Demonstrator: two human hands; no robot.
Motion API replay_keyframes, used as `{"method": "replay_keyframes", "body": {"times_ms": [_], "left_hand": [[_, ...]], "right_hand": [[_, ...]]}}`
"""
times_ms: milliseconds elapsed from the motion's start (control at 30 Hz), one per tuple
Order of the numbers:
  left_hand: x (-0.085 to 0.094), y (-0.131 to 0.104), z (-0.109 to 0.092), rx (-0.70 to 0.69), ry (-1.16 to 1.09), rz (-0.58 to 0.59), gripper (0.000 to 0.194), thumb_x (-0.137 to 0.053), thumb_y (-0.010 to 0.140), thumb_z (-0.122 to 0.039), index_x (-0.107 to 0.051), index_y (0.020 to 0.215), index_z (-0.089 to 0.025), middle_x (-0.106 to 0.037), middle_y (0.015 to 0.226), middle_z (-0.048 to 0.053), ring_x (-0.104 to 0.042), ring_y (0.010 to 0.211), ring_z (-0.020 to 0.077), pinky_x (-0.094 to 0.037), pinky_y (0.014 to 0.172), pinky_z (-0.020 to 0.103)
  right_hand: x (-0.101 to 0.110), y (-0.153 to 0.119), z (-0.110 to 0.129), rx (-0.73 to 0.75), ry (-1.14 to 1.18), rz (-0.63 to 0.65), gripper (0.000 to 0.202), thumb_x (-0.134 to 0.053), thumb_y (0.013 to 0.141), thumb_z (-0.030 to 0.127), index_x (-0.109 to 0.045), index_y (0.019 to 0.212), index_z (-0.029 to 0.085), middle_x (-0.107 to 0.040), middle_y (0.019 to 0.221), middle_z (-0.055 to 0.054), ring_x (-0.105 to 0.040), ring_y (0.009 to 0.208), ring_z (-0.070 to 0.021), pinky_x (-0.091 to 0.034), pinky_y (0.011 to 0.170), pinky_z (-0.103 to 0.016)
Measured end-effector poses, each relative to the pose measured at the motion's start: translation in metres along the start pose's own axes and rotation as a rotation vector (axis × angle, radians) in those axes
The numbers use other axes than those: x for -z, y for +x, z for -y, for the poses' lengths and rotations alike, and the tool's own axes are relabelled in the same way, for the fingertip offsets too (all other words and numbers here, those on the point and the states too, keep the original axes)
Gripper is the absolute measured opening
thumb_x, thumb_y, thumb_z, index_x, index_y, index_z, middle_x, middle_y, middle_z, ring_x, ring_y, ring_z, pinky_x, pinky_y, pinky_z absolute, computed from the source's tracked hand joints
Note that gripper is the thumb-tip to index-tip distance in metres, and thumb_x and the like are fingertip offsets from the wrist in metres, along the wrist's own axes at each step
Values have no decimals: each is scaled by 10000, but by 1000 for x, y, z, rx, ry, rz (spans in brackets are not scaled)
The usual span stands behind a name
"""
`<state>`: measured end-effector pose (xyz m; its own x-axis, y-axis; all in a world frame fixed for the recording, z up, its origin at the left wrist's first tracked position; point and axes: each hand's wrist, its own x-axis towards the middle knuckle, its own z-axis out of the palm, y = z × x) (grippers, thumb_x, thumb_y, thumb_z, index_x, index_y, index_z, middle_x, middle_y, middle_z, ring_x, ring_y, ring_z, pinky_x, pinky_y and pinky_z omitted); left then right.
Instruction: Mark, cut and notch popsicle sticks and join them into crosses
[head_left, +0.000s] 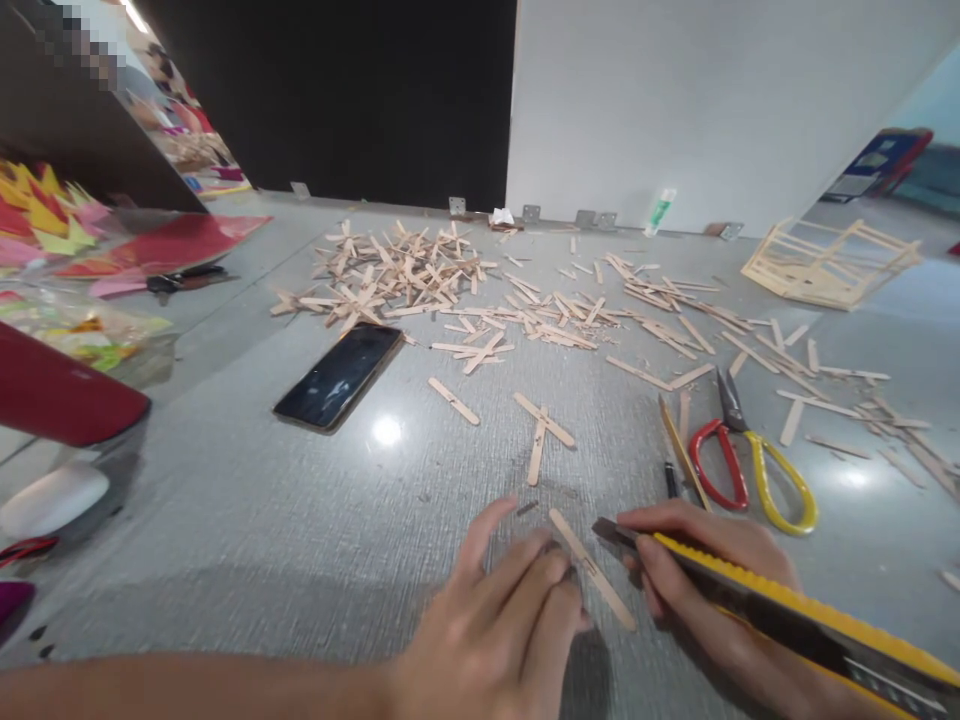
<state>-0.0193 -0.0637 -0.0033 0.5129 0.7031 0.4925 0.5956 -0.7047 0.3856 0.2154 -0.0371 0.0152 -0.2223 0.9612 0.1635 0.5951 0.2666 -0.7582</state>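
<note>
My right hand [712, 570] grips a yellow and black utility knife [802, 620], its blade pointing left toward a wooden craft stick [592, 570] with a notch near its middle. Beside that stick is my left hand [502, 610], little finger held out and the other fingers bent together. Whatever those fingertips may hold is hidden, and the thumb is mostly out of sight. Just beyond lie two crossed craft sticks [538, 445] and a single marked one [454, 401]. A small dark sliver [527, 508] rests near my left fingertips.
Scissors [729, 450] with red and yellow handles lie right of a pen [670, 480]. A phone [341, 378] sits left, before a heap of craft sticks [405, 265]. A stick frame [832, 265] stands at back right; a red cylinder [67, 385] and white mouse-shaped object [56, 497] are left.
</note>
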Motion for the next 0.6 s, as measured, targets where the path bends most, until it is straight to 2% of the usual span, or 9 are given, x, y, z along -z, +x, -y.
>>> {"method": "replay_keyframes", "body": {"times_ms": [133, 200, 267, 333, 400, 467, 533, 600], "left_hand": [[-4, 2, 0, -17, 41, -7, 217, -520, 1029, -77, -608, 855, -171, -769, 949, 64, -735, 1038, 205, -415, 1200, 468], [-8, 1, 1, -40, 79, -76, 224, -461, 1036, -74, -598, 891, -177, -755, 965, 77, -725, 1057, 220, -475, 1144, 461], [-11, 0, 2, -69, 112, -115, 250, -392, 1031, -51, -605, 1005, -180, -749, 1045, 100, -707, 1111, 238, -521, 1088, 462], [-11, -1, 2, -78, 129, -26, 268, -384, 1026, -65, -606, 1124, -178, -735, 1172, 136, -681, 1189, 266, -539, 1066, 484], [-11, -3, 3, -98, 144, 117, 265, -425, 1046, -179, -600, 1244, -162, -689, 1316, 189, -636, 1280, 324, -535, 1065, 539], [-12, -5, 4, -153, 166, 205, 383, -449, 1058, -332, -568, 1369, -144, -632, 1409, 237, -583, 1343, 390, -521, 1057, 605], [-14, -8, 5, -199, 196, 240, 496, -457, 1057, -412, -518, 1466, -140, -603, 1444, 251, -538, 1384, 423, -492, 1062, 643], [-18, -11, 6, -214, 229, 219, 522, -468, 1059, -408, -501, 1500, -132, -602, 1448, 244, -509, 1409, 423, -450, 1092, 645]], "right_hand": [[-1, -3, -4, -148, 172, 68, 282, -574, 1033, 469, -738, 967, 249, -655, 479, 44, -637, 415, -132, -524, 454, -198], [-1, -4, -5, -184, 232, 120, 294, -567, 1037, 492, -727, 1002, 247, -720, 556, 20, -666, 445, -136, -524, 456, -199], [0, -4, -4, -169, 216, 109, 246, -641, 996, 481, -729, 994, 251, -749, 598, 15, -673, 454, -136, -502, 437, -193], [-1, -2, -3, -112, 132, 55, 179, -722, 943, 437, -735, 925, 259, -719, 553, 41, -652, 440, -127, -487, 439, -188], [-2, 0, -1, -44, 26, 16, 177, -736, 927, 404, -727, 824, 260, -674, 516, 56, -618, 426, -117, -470, 439, -190], [-4, 1, -1, -2, -44, 23, 256, -691, 952, 399, -706, 740, 257, -625, 486, 61, -577, 407, -109, -430, 409, -192], [-6, 2, 0, 9, -64, 39, 314, -658, 967, 399, -688, 691, 253, -586, 462, 64, -552, 397, -106, -404, 389, -191], [-7, 3, 1, 4, -53, 59, 323, -649, 972, 395, -689, 686, 250, -576, 458, 66, -552, 403, -105, -407, 394, -188]]}}
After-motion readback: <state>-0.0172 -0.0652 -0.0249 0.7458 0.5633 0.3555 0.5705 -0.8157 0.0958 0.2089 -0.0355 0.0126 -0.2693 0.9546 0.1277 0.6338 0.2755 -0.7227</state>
